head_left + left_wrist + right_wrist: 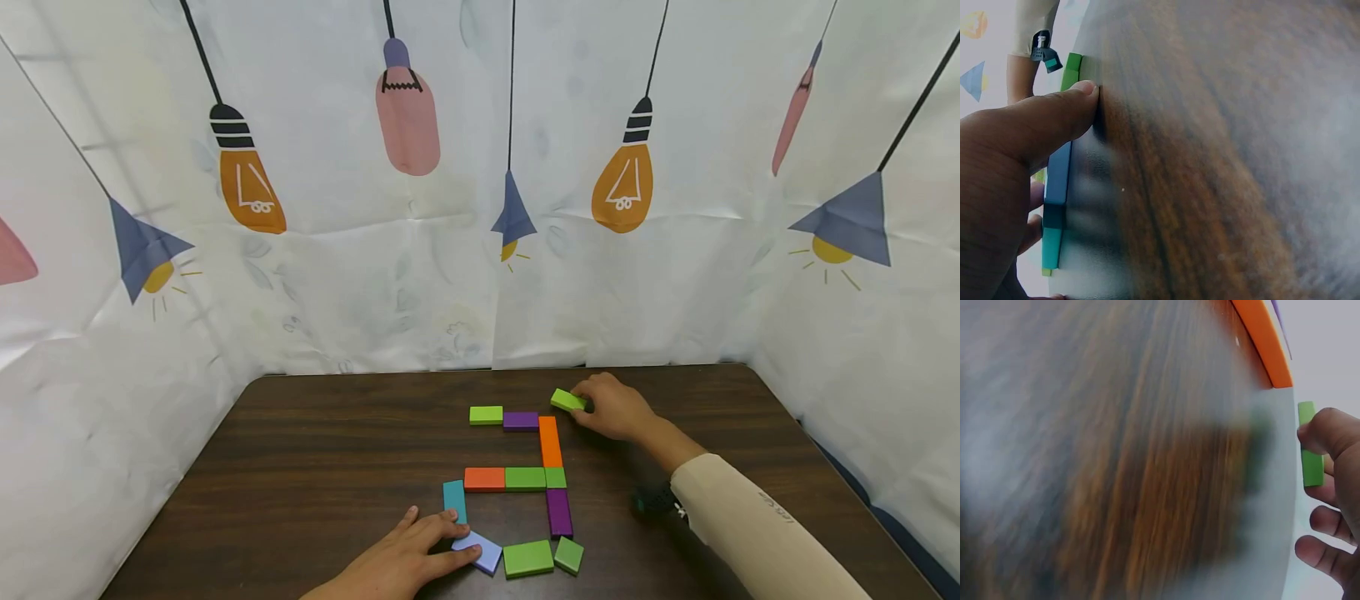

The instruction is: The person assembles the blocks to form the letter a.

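Observation:
My right hand (pixel 617 407) pinches a lime green block (pixel 567 400) between thumb and fingers, beyond the top right of a block outline. In the right wrist view the green block (pixel 1311 450) stands on edge in that grip. Lower left, my left hand (pixel 408 554) has its fingers spread, with fingertips touching a lavender block (pixel 486 557) and reaching the teal block (pixel 454 502). The left wrist view shows the thumb (pixel 1054 122) stretched across the near side of the blocks. Nearest the right hand are an orange block (pixel 551 442) and a purple block (pixel 521 422).
A light green block (pixel 486 415) ends the top row. The middle row has a red-orange block (pixel 484 479) and green ones. A dark purple block (pixel 559 512), a small green block (pixel 568 555) and a larger green block (pixel 528 559) lie below on the dark wooden table (pixel 337 450).

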Demonstrator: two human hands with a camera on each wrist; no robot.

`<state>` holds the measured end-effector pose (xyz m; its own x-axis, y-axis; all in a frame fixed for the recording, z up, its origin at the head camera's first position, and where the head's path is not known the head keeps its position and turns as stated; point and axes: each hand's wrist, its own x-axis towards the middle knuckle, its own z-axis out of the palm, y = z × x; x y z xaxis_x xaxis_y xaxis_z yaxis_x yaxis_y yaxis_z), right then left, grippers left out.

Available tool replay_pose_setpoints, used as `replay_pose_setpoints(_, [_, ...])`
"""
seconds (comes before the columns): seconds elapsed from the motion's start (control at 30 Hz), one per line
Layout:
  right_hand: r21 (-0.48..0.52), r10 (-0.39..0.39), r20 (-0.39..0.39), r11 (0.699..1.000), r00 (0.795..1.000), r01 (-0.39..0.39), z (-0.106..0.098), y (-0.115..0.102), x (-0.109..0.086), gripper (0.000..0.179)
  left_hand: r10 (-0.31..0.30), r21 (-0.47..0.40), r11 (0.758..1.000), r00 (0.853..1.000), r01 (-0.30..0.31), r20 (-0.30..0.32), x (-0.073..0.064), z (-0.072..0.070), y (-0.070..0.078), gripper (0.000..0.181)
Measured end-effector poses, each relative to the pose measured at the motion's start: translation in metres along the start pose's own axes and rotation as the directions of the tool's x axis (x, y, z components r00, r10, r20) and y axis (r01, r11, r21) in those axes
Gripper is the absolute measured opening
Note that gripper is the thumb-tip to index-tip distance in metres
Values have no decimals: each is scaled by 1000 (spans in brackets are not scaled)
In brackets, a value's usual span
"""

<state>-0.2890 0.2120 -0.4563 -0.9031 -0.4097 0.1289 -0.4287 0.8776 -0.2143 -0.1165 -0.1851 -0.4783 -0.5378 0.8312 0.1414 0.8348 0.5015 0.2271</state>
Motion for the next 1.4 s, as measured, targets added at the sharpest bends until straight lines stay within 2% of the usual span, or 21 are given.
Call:
replay_pose_setpoints(0.23, [6,-10,-60,1000,998,11,-10,6,-18,38,-11,-21,1000,1000,11,6,-1,0,0,74])
replay_pose_setpoints(0.67, [10,-75,-100,997,992,76,-16,2,-67,35,-22,-32,999,999,23,32,2,0,1,75])
replay_pose_setpoints(0.87, [6,-99,-99,995,990,100,-18,-3,-86,35,-15,-36,999,1000,16,26,0,0,1,74])
replay_pose_setpoints(1.1, [46,-153,-94,986,984,158,-19,-11,-110,33,-12,-37,999,1000,13,21,1,0,0,73])
replay_pose_setpoints(1.4, [79,-218,-93,971,972,225,-18,-22,-130,31,-11,-32,999,1000,12,18,1,1,0,73])
